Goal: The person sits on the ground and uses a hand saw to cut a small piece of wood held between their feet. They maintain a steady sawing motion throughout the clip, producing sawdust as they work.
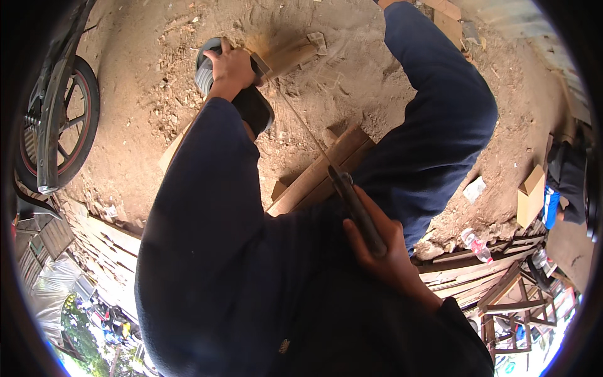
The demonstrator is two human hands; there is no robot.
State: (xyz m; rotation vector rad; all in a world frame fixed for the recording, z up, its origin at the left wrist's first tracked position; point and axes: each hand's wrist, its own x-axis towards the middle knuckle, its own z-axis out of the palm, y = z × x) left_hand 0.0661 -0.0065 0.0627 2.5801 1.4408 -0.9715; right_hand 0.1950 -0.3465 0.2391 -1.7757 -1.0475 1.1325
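Observation:
My right hand is wrapped round the dark handle of a hand saw. Its long, thin blade slants away to the upper left, where the tip end meets a small piece of wood. My left hand presses down on that wood, thumb and fingers gripping over it; part of the wood is hidden beneath the palm. Right under and beside this hand is a dark grey sandal with ridged bands. A black padded-looking piece lies just below the wrist; I cannot tell what it is.
Between my legs shows a low wooden bench. A motorbike wheel stands at the far left on the dirt ground. On the right lie a plastic bottle, a cardboard box and a wooden frame.

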